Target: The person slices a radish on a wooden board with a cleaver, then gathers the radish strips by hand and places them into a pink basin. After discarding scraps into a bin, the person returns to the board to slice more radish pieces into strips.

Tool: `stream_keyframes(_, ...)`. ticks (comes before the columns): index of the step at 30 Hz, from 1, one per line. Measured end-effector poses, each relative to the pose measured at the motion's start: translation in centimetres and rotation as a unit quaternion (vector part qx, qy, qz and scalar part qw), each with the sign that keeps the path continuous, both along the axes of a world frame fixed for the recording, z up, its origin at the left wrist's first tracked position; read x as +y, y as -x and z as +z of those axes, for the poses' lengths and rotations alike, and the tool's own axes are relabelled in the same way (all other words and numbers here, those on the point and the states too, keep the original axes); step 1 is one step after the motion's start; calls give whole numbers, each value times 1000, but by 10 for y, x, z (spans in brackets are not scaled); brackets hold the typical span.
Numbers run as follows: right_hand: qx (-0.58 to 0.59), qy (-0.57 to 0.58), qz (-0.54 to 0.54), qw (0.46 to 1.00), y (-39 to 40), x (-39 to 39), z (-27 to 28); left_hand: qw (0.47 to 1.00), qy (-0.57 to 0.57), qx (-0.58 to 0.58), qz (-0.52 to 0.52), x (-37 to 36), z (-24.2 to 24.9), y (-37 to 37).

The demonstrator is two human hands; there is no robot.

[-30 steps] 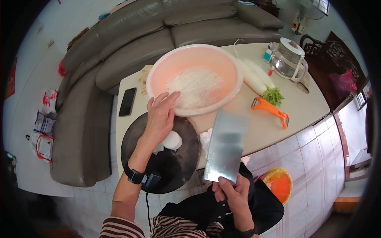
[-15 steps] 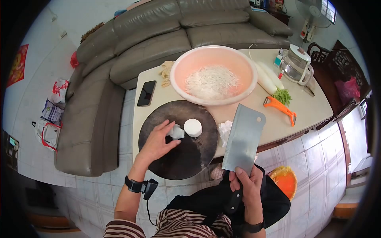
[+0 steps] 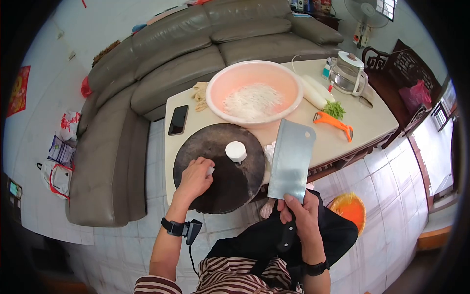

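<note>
My left hand is closed around some pale radish slices, mostly hidden by the fingers, low over the round dark chopping board. To its right on the board stands a short, thick chunk of white radish. My right hand grips the black handle of a cleaver, whose broad blade points up and away from me, held off the right side of the board. Beyond the board, a pink basin holds a heap of white shreds.
Whole white radishes with cut green stems, an orange peeler and a glass kettle are on the table's right. A phone and cloth lie left. An orange-lined bin stands on the floor.
My left hand has gone from spread fingers beside the radish slices to closed around them. The cleaver stays in my right hand. The whole view has shifted slightly.
</note>
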State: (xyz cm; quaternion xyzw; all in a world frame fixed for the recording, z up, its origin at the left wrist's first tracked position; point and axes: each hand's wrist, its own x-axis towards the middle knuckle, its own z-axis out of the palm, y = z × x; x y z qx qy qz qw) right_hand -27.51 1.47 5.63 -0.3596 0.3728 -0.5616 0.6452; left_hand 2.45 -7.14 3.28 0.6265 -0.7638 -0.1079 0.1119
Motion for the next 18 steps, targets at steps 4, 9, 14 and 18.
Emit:
stream_keyframes(4, 10, 17, 6, 1000, 2, 5, -1, 997, 40, 18, 67, 20, -8, -19)
stream_keyframes(9, 14, 15, 5, 1000, 1, 9, 2, 989, 84, 24, 122, 21, -21, -28)
stream_keyframes(14, 12, 22, -1, 1000, -3, 12, 7, 995, 94, 27, -35, 16, -17, -38)
stream_keyframes(18, 26, 17, -3, 1000, -2, 13, 4, 997, 57, 29, -52, 14, -8, -38)
